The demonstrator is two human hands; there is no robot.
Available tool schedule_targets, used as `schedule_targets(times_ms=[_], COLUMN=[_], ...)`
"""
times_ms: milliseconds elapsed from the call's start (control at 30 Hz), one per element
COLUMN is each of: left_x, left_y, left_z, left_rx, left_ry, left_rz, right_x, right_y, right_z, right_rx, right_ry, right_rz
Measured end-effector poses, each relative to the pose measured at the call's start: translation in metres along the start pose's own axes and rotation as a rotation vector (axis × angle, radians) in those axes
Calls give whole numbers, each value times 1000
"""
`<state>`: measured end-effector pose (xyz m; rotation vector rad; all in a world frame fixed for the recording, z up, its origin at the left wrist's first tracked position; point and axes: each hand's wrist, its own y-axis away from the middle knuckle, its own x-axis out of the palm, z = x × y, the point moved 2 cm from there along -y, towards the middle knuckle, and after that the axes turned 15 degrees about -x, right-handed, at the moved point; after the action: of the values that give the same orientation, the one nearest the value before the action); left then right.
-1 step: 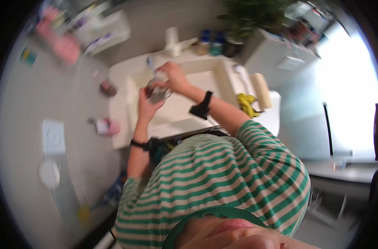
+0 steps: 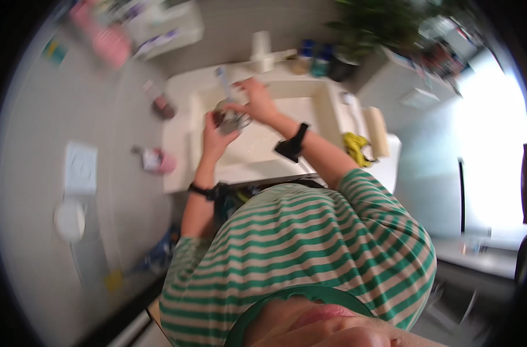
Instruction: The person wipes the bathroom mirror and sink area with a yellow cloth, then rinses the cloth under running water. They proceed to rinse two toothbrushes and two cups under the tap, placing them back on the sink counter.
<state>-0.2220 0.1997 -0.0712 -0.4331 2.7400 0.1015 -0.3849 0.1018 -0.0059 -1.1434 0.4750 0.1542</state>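
Over the left part of a cream sink (image 2: pixel 286 139), my left hand (image 2: pixel 216 141) is wrapped round a clear glass cup (image 2: pixel 232 120). A blue and white toothbrush (image 2: pixel 222 78) rises beside the cup's far side; blur hides whether its lower end is inside. My right hand (image 2: pixel 259 103) is just above and right of the cup, thumb and fingers apart. Its thumb reaches over the cup's rim, and I cannot tell whether it touches. Nothing shows between the right fingers. Both wrists wear black bands.
A white faucet (image 2: pixel 262 52) stands behind the sink, with bottles (image 2: pixel 310 61) and a plant (image 2: pixel 373 26) to its right. A yellow cloth (image 2: pixel 356 148) and a beige roll (image 2: pixel 377 132) lie on the right ledge. A pink cup (image 2: pixel 159 161) hangs at the left wall.
The whole view has shifted, so the sink sits slightly further right and higher. My right fingers look more spread and farther from the toothbrush. The left hand keeps hold of the glass cup.
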Motion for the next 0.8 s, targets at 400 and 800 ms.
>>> schedule_targets(times_ms=[400,800], left_x=[-82,-119], left_y=[75,126], left_z=[48,58], left_rx=[-304,-401], left_ry=[-89,-336], left_rz=[-514,-968], right_x=[161,204], right_y=[-23,-17], right_z=[23,60], right_rx=[212,239], right_ry=[-205,-344], right_rz=[735,581])
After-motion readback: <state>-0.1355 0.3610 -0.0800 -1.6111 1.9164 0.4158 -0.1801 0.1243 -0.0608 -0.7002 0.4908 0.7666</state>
